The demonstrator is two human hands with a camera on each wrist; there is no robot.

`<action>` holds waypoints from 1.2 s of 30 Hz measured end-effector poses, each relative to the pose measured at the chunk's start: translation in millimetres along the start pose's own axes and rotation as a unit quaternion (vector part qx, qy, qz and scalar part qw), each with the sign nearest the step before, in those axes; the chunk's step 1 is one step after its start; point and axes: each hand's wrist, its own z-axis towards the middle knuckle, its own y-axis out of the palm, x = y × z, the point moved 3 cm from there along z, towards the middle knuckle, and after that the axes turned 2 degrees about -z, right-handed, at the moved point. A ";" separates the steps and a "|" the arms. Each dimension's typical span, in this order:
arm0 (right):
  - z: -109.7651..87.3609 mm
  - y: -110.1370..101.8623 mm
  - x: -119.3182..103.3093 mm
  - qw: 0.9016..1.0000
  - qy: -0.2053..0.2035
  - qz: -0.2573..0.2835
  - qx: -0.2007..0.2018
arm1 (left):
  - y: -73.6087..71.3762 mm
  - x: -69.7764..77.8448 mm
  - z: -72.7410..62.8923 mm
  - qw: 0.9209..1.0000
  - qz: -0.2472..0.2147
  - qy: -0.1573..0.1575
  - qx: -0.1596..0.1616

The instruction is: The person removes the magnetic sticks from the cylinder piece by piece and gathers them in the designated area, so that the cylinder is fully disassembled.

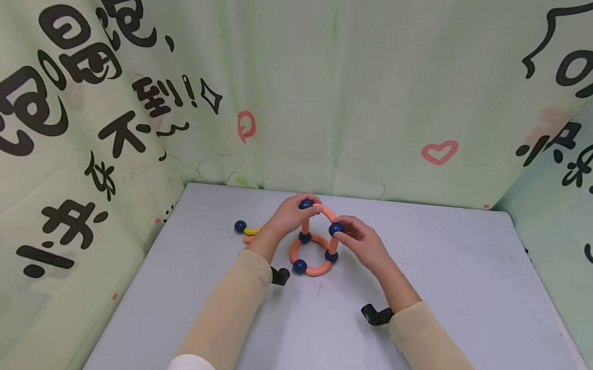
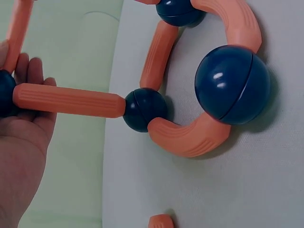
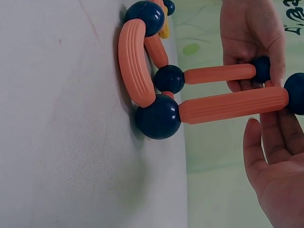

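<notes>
A ring of coral curved magnetic rods and navy balls lies on the table. Two straight coral rods stand up from it, each topped by a navy ball. Across the top, a curved coral rod spans between these upper balls. My left hand holds the left upper ball, its thumb by the curved rod's end. With thumb and fingers, my right hand grips the right upper ball. In the right wrist view both hands show, the left hand farther off.
Left of the ring lie a yellow rod with a navy ball at its end and a coral rod, partly hidden by my left forearm. Black wrist mounts stick out inward. A printed curtain hangs behind the table's far edge.
</notes>
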 end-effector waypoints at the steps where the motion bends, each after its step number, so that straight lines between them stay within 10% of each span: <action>1: -0.1 0.0 0.2 1.000 0.003 0.001 -0.001 | -0.5 -0.3 0.1 1.000 0.000 0.005 0.002; 36: 2.7 2.5 -3.3 0.999 0.021 -0.025 -0.016 | 1.2 -7.1 0.8 0.998 -0.062 -0.001 -0.018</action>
